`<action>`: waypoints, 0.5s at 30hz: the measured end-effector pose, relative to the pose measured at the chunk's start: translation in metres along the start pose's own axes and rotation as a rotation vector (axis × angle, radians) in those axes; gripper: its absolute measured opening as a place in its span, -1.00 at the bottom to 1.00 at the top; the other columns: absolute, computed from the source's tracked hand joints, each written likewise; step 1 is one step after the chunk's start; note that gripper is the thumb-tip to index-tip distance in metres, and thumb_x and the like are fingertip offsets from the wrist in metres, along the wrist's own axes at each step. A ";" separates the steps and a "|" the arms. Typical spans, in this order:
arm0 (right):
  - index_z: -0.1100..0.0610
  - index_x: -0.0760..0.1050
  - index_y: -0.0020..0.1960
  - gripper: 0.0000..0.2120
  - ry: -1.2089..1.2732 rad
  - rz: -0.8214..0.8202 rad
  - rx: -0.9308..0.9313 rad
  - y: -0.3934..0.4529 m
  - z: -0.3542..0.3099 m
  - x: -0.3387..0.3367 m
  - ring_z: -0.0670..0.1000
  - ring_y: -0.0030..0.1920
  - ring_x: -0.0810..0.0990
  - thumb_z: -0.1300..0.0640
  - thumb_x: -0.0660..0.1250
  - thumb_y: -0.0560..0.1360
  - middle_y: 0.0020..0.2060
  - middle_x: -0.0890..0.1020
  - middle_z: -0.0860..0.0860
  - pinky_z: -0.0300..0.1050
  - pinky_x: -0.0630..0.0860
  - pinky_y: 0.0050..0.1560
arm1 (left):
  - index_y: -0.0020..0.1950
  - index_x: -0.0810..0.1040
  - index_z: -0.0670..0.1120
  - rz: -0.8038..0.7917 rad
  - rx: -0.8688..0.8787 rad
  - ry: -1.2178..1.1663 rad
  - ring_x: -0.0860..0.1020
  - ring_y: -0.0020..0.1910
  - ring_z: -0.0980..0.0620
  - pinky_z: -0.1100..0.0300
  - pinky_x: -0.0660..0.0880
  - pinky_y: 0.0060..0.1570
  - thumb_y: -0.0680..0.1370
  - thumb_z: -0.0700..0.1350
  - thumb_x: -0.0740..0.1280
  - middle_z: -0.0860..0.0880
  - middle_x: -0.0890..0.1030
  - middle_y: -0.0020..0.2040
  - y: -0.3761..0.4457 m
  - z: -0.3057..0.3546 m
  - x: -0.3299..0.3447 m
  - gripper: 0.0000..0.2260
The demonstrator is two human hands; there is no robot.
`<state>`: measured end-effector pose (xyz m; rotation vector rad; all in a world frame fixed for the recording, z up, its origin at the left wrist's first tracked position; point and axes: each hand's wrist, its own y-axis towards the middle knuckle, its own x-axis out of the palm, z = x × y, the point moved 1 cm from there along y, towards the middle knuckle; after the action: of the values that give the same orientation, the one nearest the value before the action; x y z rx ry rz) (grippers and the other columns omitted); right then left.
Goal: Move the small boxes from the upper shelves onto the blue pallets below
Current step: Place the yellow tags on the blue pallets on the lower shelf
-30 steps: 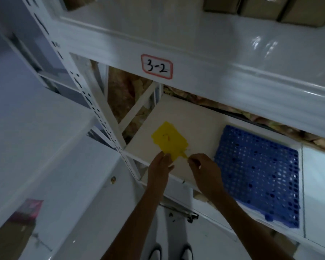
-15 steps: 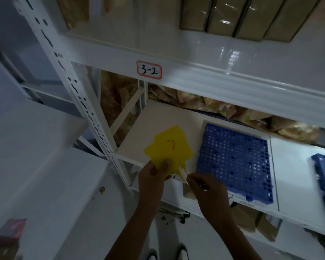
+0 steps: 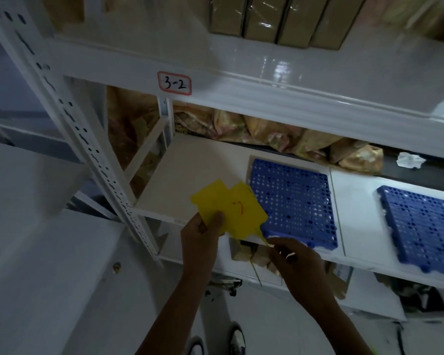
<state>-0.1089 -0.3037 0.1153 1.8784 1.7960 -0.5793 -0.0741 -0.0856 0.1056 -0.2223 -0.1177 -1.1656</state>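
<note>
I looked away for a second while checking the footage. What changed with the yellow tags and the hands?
The left hand lifted the yellow tags off the shelf and now holds them fanned, a red mark showing. The right hand keeps pinching their thin tie. The blue pallets are still bare.

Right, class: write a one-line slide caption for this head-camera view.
Hands, left and right, hold yellow tags before empty blue pallets; boxes wait on shelf 3-2.
</note>
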 end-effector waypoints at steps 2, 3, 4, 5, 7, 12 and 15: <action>-0.24 0.64 -0.06 -0.80 0.004 -0.008 0.041 -0.009 0.006 -0.009 -0.06 -0.31 0.60 0.09 0.48 0.56 -0.27 0.67 -0.16 -0.29 0.44 -0.31 | -0.10 0.74 0.10 -0.013 0.022 0.061 0.56 -0.36 0.17 0.15 0.58 -0.34 0.59 -0.12 0.46 0.05 0.67 -0.34 -0.010 -0.011 0.015 -0.87; -0.22 0.65 -0.09 -0.84 -0.005 -0.002 0.053 -0.013 0.010 -0.014 -0.06 -0.32 0.59 0.06 0.48 0.56 -0.29 0.66 -0.15 -0.26 0.42 -0.32 | -0.11 0.73 0.12 -0.032 0.014 0.074 0.55 -0.37 0.17 0.18 0.54 -0.35 0.59 -0.11 0.46 0.00 0.67 -0.34 -0.015 -0.016 0.023 -0.86; -0.21 0.65 -0.11 -0.86 -0.023 0.009 0.059 -0.017 0.015 -0.019 -0.05 -0.34 0.58 0.03 0.48 0.56 -0.31 0.65 -0.13 -0.23 0.41 -0.33 | -0.12 0.72 0.11 -0.056 0.001 0.069 0.55 -0.36 0.16 0.18 0.53 -0.36 0.58 -0.09 0.47 -0.04 0.68 -0.32 -0.022 -0.021 0.032 -0.88; -0.21 0.64 -0.13 -0.87 -0.042 0.023 0.064 -0.020 0.019 -0.025 -0.04 -0.34 0.57 0.01 0.48 0.56 -0.33 0.64 -0.13 -0.19 0.42 -0.33 | -0.12 0.72 0.09 -0.082 -0.015 0.057 0.55 -0.35 0.16 0.19 0.52 -0.35 0.57 -0.06 0.48 -0.05 0.68 -0.31 -0.028 -0.026 0.040 -0.92; -0.22 0.64 -0.16 -0.84 -0.078 0.061 0.071 -0.026 0.030 -0.041 -0.03 -0.33 0.56 0.02 0.50 0.55 -0.30 0.64 -0.15 -0.15 0.44 -0.31 | -0.11 0.71 0.02 -0.118 -0.034 0.048 0.53 -0.37 0.17 0.24 0.49 -0.38 0.54 -0.01 0.47 -0.03 0.68 -0.32 -0.040 -0.034 0.056 -0.92; -0.08 0.66 -0.16 -0.77 -0.192 0.180 0.058 -0.032 0.075 -0.106 -0.09 -0.29 0.59 0.25 0.55 0.49 -0.27 0.67 -0.12 -0.12 0.48 -0.25 | -0.16 0.69 0.01 -0.097 -0.079 0.050 0.46 -0.39 0.14 0.24 0.37 -0.39 0.59 -0.02 0.45 -0.11 0.57 -0.38 -0.065 -0.057 0.091 -0.86; -0.04 0.70 -0.12 -0.81 -0.187 0.225 0.106 -0.031 0.116 -0.159 -0.08 -0.35 0.59 0.25 0.55 0.49 -0.30 0.66 -0.21 -0.06 0.51 -0.26 | -0.12 0.71 0.04 -0.082 -0.110 0.043 0.53 -0.40 0.20 0.34 0.40 -0.43 0.58 0.01 0.45 0.03 0.66 -0.32 -0.086 -0.070 0.129 -0.88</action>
<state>-0.1455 -0.4999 0.1167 1.9899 1.4385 -0.7516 -0.1042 -0.2501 0.0742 -0.2915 -0.0254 -1.2592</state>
